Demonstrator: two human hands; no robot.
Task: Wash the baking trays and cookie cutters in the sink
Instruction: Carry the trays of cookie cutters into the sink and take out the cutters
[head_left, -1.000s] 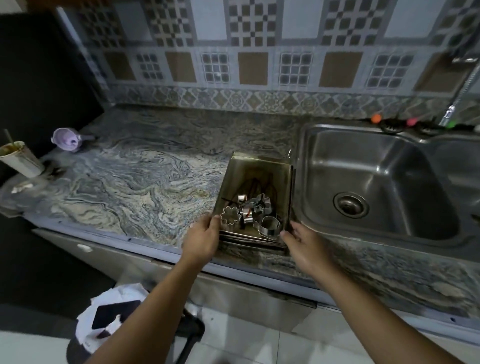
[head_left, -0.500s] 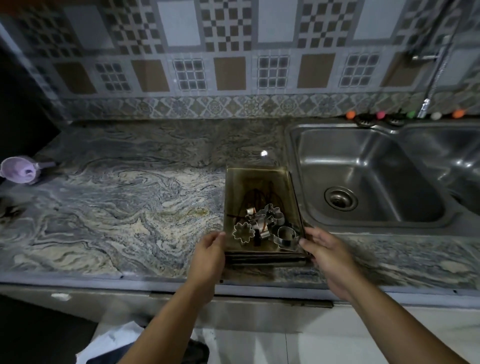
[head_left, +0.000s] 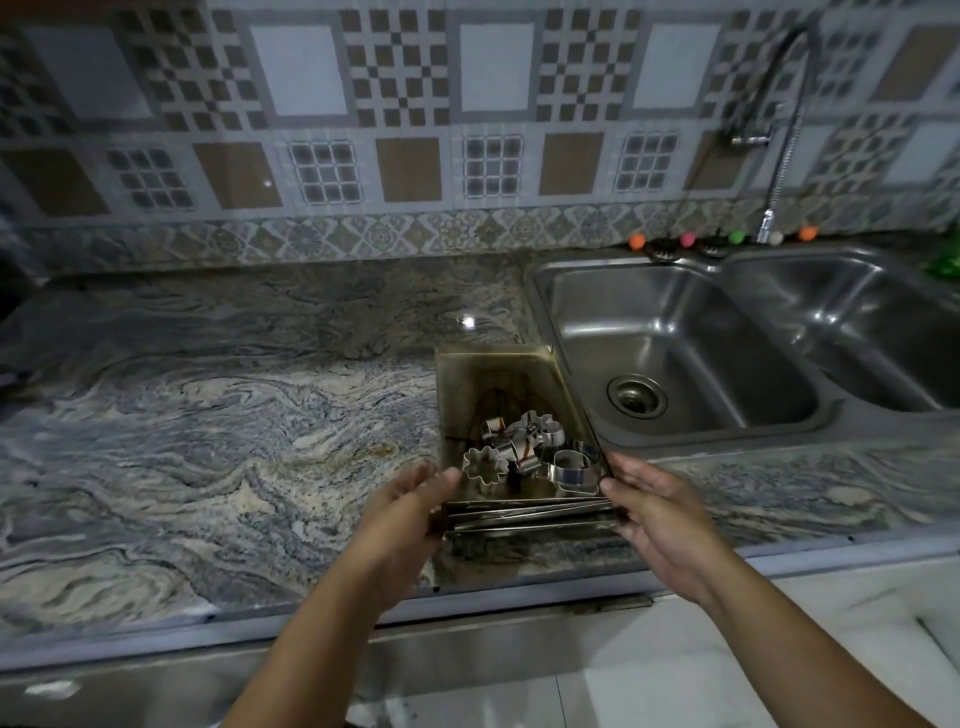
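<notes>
The left hand (head_left: 410, 499) and right hand (head_left: 654, 512) clasped the near corners of the stacked baking trays (head_left: 498, 374) at the counter's (head_left: 208, 415) front edge beside the sink (head_left: 675, 364), a stiff, likely greasy load whose loose cookie cutters (head_left: 524, 452) would probably slide if tipped.

We note a marbled stone counter (head_left: 208, 415) under a patterned tile wall (head_left: 395, 104). Small coloured balls (head_left: 636, 241) sit along the back ledge, pink (head_left: 687, 239) and green (head_left: 735, 237) among them. White floor tile (head_left: 649, 691) shows below.
</notes>
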